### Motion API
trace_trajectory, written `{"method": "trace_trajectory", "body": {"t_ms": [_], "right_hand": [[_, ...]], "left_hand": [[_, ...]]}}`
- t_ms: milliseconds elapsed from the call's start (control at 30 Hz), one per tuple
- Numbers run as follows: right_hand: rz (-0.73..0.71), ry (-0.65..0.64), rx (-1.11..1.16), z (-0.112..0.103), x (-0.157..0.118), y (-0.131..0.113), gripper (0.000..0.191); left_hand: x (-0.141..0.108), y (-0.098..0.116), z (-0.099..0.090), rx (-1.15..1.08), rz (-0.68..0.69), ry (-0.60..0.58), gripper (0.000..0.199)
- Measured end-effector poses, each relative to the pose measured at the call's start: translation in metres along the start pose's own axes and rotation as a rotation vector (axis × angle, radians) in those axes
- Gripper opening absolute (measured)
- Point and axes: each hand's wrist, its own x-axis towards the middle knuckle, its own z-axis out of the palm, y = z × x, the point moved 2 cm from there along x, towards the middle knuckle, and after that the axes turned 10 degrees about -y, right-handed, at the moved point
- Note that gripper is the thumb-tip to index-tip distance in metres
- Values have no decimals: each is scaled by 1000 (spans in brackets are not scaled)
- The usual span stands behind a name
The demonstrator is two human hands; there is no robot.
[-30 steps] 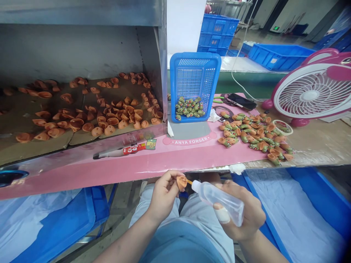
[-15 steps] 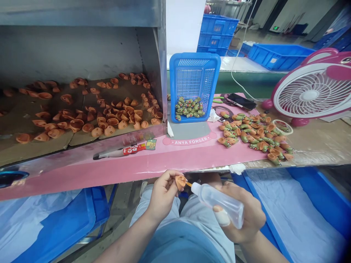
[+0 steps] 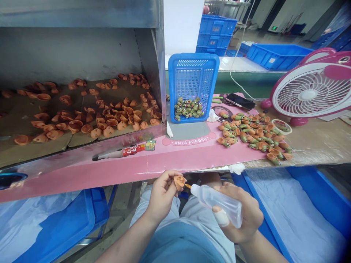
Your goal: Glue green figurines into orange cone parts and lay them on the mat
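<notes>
Pinched between the thumb and fingers of my left hand (image 3: 163, 191) is a small orange cone-shaped piece (image 3: 179, 182), its hollow side facing up. My right hand (image 3: 241, 212) is wrapped round a translucent squeeze bottle (image 3: 219, 201), tilted so its orange tip points at the piece. The tip is very close to the piece's right edge; whether they touch I cannot tell. A white covering wraps my right thumb. Both hands are over my lap, in front of the pink mat (image 3: 175, 160). Many similar orange pieces (image 3: 109, 122) lie in the metal-framed compartment at the left.
A blue basket (image 3: 194, 58) holding green pieces stands behind the mat. Orange-and-green pieces (image 3: 255, 135) are piled at the right, near a phone (image 3: 240, 101) and a pink fan (image 3: 307, 95). Blue bins (image 3: 95, 208) with white lining flank my legs.
The orange piece has tilted slightly in my left hand, and the bottle tip has drawn a little way out from its hollow. The camera view has shifted slightly.
</notes>
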Motion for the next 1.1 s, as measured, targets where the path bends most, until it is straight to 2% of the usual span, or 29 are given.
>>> {"method": "trace_trajectory", "body": {"t_ms": [133,267,367,467,600,767,900,1000,1100], "right_hand": [[38,36,34,-1,-4,3,27],[281,59,180,3,-6,15,25],[463,25,372,18,-5,27,25],[544,-39,544,42,2,37,25],[489,-124,578,75,20,47,30],[390,-228,499,114,47,67,50],[321,-315,380,142,65,80,47],[287,-356,294,158,76,83,45],[254,-411,219,163,81,84,48]], "left_hand": [[3,0,0,-75,-25,6,8],[5,-1,-2,-263,-85,51,6],[7,-2,-6,-370,-116,66,8],[11,-2,-11,-415,-104,93,10],[19,1,-24,-465,-75,195,14],[25,3,-49,-507,-28,263,19],[28,3,-65,-531,-1,309,22],[31,4,-73,-529,10,346,24],[34,4,-81,-522,17,372,28]]}}
